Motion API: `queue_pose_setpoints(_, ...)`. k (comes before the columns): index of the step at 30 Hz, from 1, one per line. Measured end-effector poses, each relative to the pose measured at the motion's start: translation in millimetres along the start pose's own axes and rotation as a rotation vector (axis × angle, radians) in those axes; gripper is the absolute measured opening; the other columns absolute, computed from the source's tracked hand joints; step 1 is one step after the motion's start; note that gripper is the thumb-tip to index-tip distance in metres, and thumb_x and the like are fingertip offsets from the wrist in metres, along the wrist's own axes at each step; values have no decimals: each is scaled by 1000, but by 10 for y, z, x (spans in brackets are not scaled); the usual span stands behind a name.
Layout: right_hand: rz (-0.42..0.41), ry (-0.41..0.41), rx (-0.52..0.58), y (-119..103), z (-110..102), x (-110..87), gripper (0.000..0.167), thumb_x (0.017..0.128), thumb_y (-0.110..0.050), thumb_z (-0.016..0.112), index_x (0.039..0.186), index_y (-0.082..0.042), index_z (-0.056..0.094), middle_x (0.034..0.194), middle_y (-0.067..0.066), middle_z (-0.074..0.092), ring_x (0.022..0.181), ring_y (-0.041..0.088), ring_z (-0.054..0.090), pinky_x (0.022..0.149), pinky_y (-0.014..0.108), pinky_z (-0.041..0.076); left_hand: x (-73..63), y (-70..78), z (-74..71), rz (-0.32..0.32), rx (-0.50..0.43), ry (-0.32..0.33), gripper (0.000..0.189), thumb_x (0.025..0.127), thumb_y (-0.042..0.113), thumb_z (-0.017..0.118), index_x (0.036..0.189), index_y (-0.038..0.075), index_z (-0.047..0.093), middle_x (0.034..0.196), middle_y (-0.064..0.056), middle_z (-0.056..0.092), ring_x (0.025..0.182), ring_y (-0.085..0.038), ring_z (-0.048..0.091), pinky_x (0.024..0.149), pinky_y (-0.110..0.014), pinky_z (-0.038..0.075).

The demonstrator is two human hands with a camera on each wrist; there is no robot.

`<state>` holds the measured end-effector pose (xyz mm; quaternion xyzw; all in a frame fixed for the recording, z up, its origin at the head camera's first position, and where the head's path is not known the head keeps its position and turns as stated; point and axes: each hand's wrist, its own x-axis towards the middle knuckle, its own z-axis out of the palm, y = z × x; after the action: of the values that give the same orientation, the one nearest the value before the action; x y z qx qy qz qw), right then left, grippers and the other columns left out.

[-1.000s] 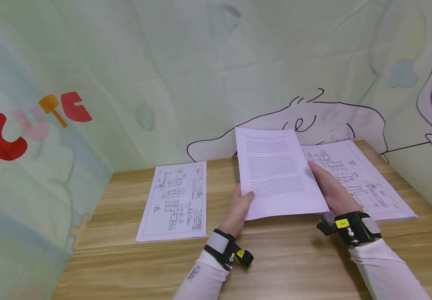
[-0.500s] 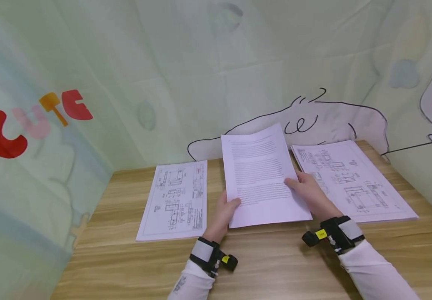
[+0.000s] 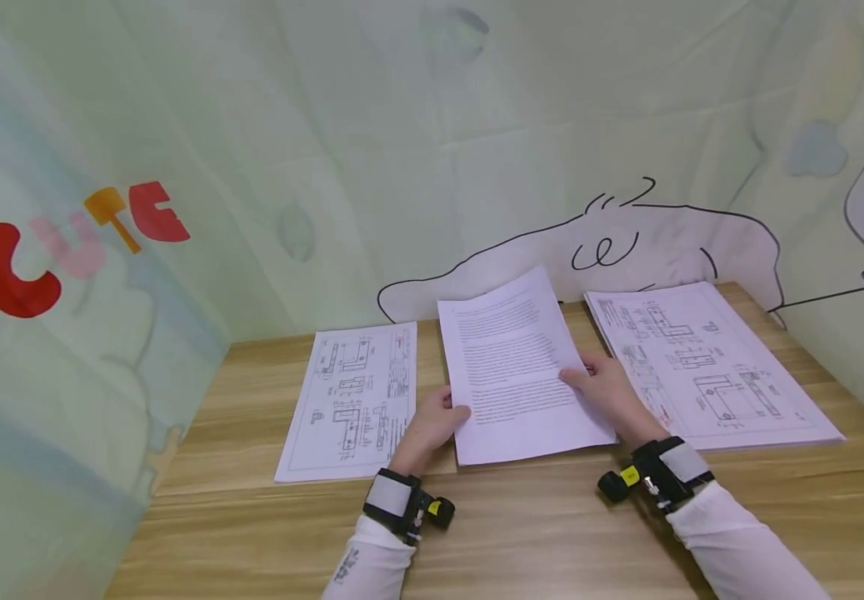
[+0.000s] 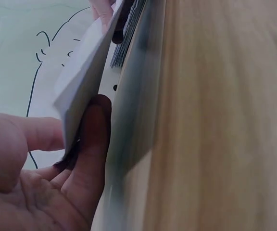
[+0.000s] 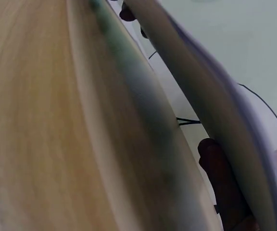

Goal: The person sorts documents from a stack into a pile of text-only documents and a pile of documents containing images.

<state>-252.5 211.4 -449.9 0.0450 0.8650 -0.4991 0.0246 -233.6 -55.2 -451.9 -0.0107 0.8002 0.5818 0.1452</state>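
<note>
In the head view, the text-printed paper (image 3: 510, 387) tilts above the worktop (image 3: 529, 533), between the left technical drawing (image 3: 349, 408) and the right technical drawings (image 3: 716, 367); the left hand (image 3: 430, 423) and right hand (image 3: 613, 393) pinch its long edges, thumbs on the printed face. It should prove light, limp, smooth and easily creased, so opposite edges, held low without squeezing, seem the best hold. The lettering (image 3: 82, 267) on the backdrop (image 3: 372, 125) reads "CUTE"; the page's lines, drawing labels and yellow wrist tags (image 3: 629, 476) are too small to read. The left wrist view shows thumb and fingers narrowed around the bent edge. In the right wrist view the paper bows softly over the supporting fingers.
</note>
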Motion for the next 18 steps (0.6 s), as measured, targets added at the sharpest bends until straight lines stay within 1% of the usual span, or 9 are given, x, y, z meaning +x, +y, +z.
queue_pose_setpoints(2,19,6,-20,20,7,15,53,89,-27,57,130,4,45,111,20,58,91,26,54,74,31,41,-1,0,-18,-5,4,-1,37,84,11,55,120,4,53,91,-5,65,75,-14,62,61,-27,50)
queue_pose_setpoints(5,51,1,-71,35,15,31,57,88,-30,59,130,5,44,115,22,56,93,27,54,75,34,43,-4,-2,-38,-8,6,-4,35,84,10,56,118,2,53,87,-7,66,70,-16,63,57,-28,51)
queue_pose_setpoints(8,65,-21,-124,35,23,38,57,89,-29,57,131,6,42,119,24,53,97,28,53,78,37,43,-11,-5,-50,-17,18,1,34,84,9,57,117,2,54,80,-8,65,65,-17,63,54,-28,51)
queue_pose_setpoints(10,71,-31,-157,24,28,37,57,90,-27,55,132,7,39,119,26,52,95,29,54,78,37,43,-14,-11,-59,-27,37,12,36,83,9,57,119,3,54,78,-8,64,63,-17,62,53,-28,50)
queue_pose_setpoints(14,80,-40,-159,22,23,41,58,90,-26,54,136,5,35,116,26,53,92,27,56,73,34,46,-21,-31,-98,-24,60,44,43,81,7,58,124,3,53,78,-7,63,64,-16,61,53,-27,50)
queue_pose_setpoints(18,62,-37,-137,58,1,69,58,89,-25,53,137,2,35,113,25,53,89,27,57,69,31,47,-51,-31,-138,-8,59,59,42,80,6,58,122,4,55,81,-7,60,65,-16,60,53,-27,50)
